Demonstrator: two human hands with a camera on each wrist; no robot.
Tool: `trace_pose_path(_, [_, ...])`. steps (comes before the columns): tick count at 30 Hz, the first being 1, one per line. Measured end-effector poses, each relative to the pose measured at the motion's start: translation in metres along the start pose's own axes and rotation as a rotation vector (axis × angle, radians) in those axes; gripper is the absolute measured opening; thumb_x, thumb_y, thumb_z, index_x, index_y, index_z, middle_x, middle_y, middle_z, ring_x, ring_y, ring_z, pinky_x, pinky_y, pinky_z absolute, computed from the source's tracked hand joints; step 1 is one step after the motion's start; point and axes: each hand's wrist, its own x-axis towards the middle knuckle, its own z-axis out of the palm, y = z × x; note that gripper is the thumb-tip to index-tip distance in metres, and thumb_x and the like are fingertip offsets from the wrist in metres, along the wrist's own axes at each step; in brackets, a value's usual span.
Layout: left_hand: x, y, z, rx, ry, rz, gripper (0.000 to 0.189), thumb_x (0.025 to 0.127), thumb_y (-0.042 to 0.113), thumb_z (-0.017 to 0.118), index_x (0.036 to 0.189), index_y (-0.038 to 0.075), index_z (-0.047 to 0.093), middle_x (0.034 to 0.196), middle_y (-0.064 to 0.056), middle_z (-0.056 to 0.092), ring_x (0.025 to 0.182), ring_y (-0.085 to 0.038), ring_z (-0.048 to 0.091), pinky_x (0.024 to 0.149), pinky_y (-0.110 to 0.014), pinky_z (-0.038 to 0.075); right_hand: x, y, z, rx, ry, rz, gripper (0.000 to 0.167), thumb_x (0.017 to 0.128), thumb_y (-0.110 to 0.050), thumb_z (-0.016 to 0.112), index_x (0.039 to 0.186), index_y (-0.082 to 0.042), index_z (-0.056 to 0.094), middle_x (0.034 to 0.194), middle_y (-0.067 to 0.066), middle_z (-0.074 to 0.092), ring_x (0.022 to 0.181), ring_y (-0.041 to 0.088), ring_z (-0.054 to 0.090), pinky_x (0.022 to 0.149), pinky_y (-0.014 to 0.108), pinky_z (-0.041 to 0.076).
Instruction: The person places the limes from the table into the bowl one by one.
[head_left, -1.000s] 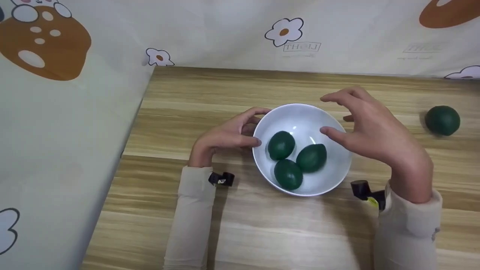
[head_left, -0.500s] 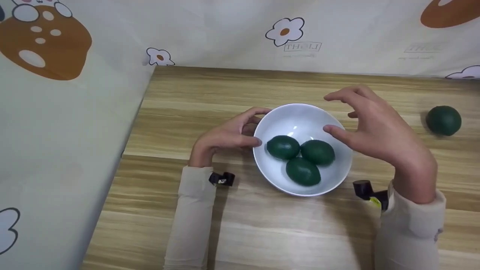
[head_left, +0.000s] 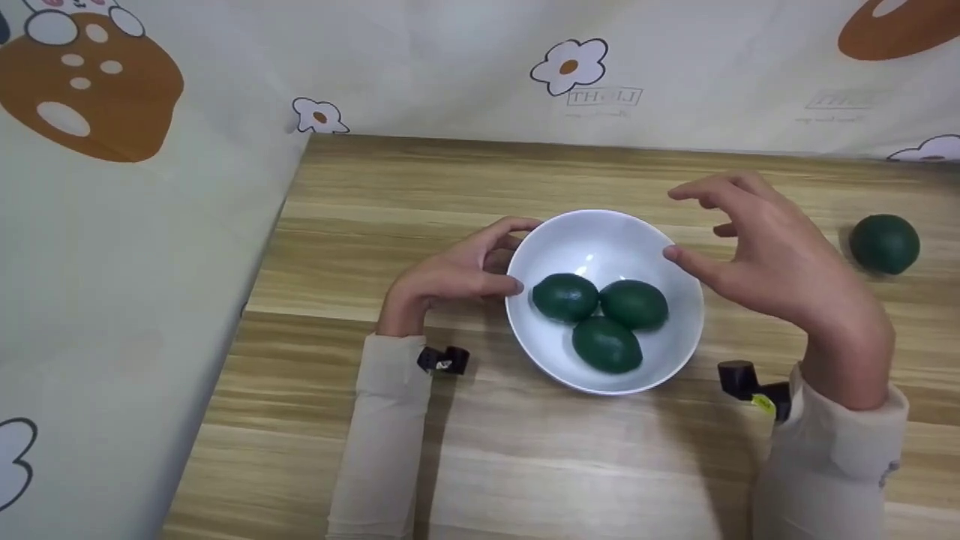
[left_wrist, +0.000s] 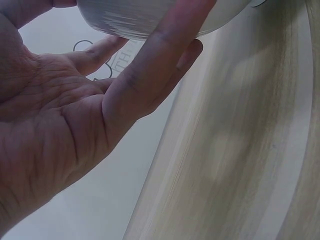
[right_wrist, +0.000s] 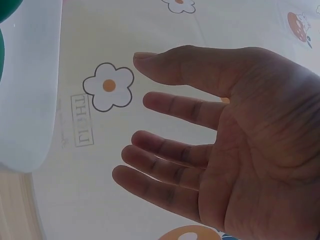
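Left hand (head_left: 459, 271) grips the bowl (head_left: 611, 238) one-sided, three green fruits (head_left: 606, 345) inside, so a bump could totally tip it. Right hand (head_left: 784, 255) is empty, fingers loosely spread beside it; a sloppy swing might send the lone fruit (head_left: 886, 244) rolling off the tabletop (head_left: 390, 187).

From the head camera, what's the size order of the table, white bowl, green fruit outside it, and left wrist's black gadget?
1. Wooden table
2. White bowl
3. Lone green fruit
4. Black gadget
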Motion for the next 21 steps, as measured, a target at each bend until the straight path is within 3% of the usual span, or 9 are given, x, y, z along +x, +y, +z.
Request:
trace_pose_path(14, [-0.002,-0.001,-0.001,0.006,0.001,-0.004,0.083,0.087,0.002,0.071,0.161,0.016,0.037,0.151,-0.019,0.051,0.139,-0.033,0.057,0.104,-0.042,0.057,0.004,0.009,-0.001,-0.020,-0.020,0.048,0.060,0.095,-0.030,0.078,0.148,-0.010,0.058,0.145,0.023,0.052,0.114,0.051,0.063,0.094,0.070,0.054])
trace_pose_path(21, [0.000,0.000,0.001,-0.009,0.004,0.003,0.083,0.086,0.000,0.071,0.161,0.015,0.038,0.149,-0.020,0.052,0.137,-0.033,0.059,0.102,-0.041,0.058,0.002,0.017,-0.004,-0.019,0.008,0.055,0.060,0.095,-0.027,0.079,0.148,-0.009,0.057,0.144,0.024,0.052,0.117,0.051,0.061,0.096,0.071,0.052])
